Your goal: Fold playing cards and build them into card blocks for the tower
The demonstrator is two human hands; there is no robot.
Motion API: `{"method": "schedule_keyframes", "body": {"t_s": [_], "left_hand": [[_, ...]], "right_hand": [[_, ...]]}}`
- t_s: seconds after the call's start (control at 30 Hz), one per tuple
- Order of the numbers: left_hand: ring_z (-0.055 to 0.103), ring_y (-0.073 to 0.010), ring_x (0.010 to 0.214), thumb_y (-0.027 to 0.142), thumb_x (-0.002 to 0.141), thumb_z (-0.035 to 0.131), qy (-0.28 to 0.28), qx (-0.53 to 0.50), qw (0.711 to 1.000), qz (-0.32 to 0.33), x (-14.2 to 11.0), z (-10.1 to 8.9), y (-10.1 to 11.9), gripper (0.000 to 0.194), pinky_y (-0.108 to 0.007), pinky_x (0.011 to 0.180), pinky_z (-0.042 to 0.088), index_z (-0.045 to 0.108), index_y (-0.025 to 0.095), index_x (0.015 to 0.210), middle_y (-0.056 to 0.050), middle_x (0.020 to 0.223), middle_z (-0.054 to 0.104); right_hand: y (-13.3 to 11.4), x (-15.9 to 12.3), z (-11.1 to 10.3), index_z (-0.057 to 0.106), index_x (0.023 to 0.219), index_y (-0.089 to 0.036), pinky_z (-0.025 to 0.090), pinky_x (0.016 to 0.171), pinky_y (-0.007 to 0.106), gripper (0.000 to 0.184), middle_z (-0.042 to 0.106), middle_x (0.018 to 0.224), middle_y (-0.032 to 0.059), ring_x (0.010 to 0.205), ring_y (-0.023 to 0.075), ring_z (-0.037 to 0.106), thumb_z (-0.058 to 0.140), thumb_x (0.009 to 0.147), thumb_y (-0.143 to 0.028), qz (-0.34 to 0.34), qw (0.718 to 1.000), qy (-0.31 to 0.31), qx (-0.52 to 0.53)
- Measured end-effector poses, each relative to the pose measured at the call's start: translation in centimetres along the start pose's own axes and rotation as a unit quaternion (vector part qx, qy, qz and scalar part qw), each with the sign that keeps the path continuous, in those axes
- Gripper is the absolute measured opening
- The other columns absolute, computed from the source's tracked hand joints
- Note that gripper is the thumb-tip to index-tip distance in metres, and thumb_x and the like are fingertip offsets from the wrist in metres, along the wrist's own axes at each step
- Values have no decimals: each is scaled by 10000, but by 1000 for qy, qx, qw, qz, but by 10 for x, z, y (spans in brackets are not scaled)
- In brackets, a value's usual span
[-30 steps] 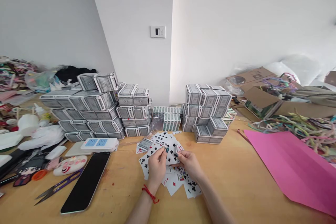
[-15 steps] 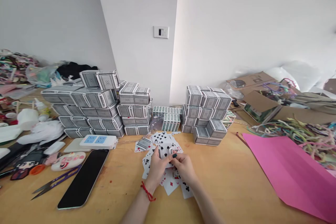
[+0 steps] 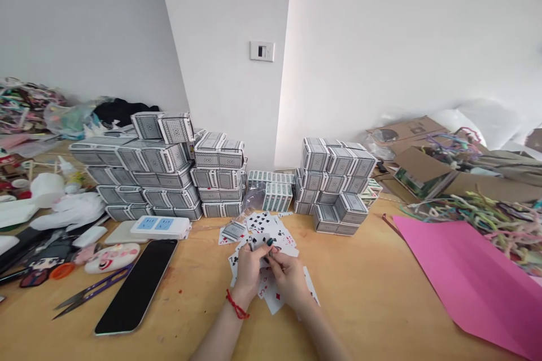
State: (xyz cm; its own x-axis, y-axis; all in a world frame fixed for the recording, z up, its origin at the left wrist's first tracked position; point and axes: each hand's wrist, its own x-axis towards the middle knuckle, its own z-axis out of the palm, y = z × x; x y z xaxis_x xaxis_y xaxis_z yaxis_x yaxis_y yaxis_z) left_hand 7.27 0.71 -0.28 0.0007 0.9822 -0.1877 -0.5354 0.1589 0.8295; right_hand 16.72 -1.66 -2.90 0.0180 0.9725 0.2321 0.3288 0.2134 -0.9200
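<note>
My left hand point(image 3: 249, 271), with a red string bracelet at the wrist, grips a playing card point(image 3: 259, 239) showing a black five; whether more cards lie behind it I cannot tell. My right hand point(image 3: 290, 281) is closed beside it, thumb and fingers pinched at the folded-looking right side of the card, partly hidden by the fingers. Beneath and around both hands lie loose face-up playing cards point(image 3: 274, 301), overlapping on the wooden table. A card with its patterned back point(image 3: 234, 231) up rests on the pile's far left side.
Grey-patterned card blocks stand stacked at left point(image 3: 154, 158), middle point(image 3: 218, 177) and right point(image 3: 339, 166). Green-patterned blocks point(image 3: 277, 196) sit between. Left are a phone point(image 3: 138, 287), thread snips point(image 3: 95, 290) and a power strip point(image 3: 160, 227). Pink paper point(image 3: 470, 276) and yarn point(image 3: 478, 208) lie right.
My right hand has shifted left and closer to my left hand, its fingers now covering the card's right part. The view has shifted slightly.
</note>
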Motion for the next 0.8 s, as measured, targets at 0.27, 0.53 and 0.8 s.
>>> {"method": "schedule_keyframes", "body": {"t_s": [0.27, 0.53, 0.8], "left_hand": [[602, -159, 584, 233, 562, 732, 37, 91, 995, 11, 1, -1, -3, 186, -252, 552, 455, 625, 125, 668, -31, 628, 672], [573, -126, 568, 403, 655, 655, -25, -47, 998, -34, 6, -5, -2, 339, -229, 516, 435, 612, 151, 877, -7, 696, 651], [500, -111, 446, 291, 664, 615, -31, 147, 989, 9, 14, -18, 1, 367, -228, 446, 387, 586, 119, 986, 38, 530, 570]], "right_hand": [[3, 0, 0, 431, 500, -194, 263, 434, 228, 327, 385, 466, -43, 437, 90, 316, 543, 748, -375, 82, 989, 2, 125], [-4, 9, -13, 557, 797, -185, 427, 481, 248, 308, 565, 556, -18, 476, 117, 500, 660, 662, -442, 139, 947, 7, 290], [-8, 8, -20, 446, 914, -219, 424, 434, 235, 393, 544, 481, -70, 379, 113, 503, 645, 661, -445, 155, 940, -3, 305]]}}
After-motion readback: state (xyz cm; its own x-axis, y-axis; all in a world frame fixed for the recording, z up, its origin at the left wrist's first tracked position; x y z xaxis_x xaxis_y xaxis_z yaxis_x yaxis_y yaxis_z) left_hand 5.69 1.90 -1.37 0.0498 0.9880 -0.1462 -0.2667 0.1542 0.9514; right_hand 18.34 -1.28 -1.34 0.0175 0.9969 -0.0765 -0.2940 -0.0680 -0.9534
